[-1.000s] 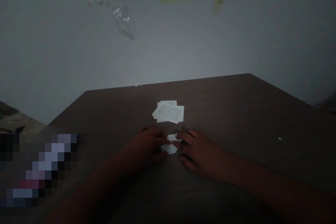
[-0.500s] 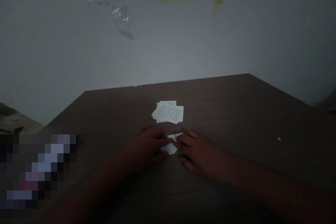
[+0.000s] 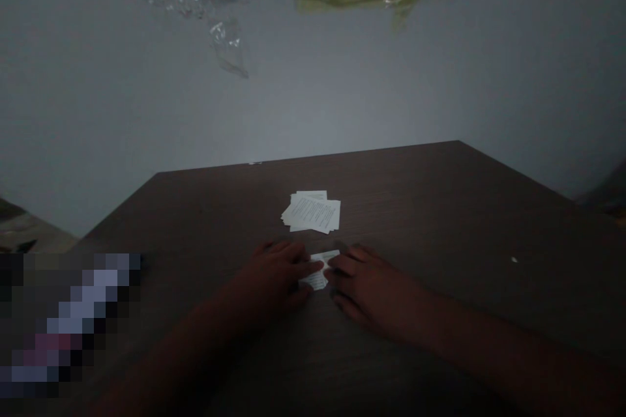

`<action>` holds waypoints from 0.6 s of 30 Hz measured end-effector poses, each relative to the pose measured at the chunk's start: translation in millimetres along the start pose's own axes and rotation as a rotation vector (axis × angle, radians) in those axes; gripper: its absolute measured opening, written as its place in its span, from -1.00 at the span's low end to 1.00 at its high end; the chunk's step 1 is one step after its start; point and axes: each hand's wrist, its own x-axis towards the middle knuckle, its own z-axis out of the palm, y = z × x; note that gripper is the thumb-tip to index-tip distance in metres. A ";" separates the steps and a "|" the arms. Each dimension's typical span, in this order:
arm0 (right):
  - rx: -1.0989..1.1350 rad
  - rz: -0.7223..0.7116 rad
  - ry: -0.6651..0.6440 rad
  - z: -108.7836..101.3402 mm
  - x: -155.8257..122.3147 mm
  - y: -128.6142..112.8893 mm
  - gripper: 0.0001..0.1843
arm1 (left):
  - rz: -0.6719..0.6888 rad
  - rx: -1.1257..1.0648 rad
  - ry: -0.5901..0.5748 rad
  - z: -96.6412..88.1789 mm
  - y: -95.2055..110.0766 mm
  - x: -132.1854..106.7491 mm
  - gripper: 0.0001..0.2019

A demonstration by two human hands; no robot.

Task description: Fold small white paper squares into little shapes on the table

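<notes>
At table (image 3: 454, 208) centre, near side: left hand (image 3: 280, 273) and right hand (image 3: 368, 283) both pinch the printed slip (image 3: 320, 270), which lies flat on the wood. Risk: an uneven pull could tear it, or a nudge scatter the paper stack (image 3: 312, 212) just beyond.

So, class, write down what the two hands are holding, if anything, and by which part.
A small printed paper slip, low over the table: the left hand grips its left end by the fingertips, the right hand its right end.
</notes>
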 end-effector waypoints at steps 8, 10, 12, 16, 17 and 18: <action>-0.026 0.062 0.021 -1.1 -2.5 2.9 -0.78 | 0.005 -0.005 -0.005 1.7 -2.9 -0.3 -0.48; -0.043 0.101 0.020 -2.2 -2.4 4.4 -0.79 | 0.004 -0.002 -0.002 2.0 -2.8 -0.4 -0.48; -0.056 0.134 0.027 -3.0 -2.0 4.6 -0.78 | 0.002 0.000 -0.006 2.0 -2.5 0.6 -0.48; -0.058 0.144 0.058 0.3 0.5 1.0 -0.70 | 0.002 0.006 -0.023 -2.6 0.5 2.8 -0.47; -0.056 0.140 0.069 2.0 1.2 0.0 -0.65 | 0.004 0.009 -0.034 -4.3 1.6 3.1 -0.47; -0.053 0.132 0.077 3.9 1.7 -0.7 -0.58 | 0.004 0.013 -0.044 -5.8 2.6 3.1 -0.47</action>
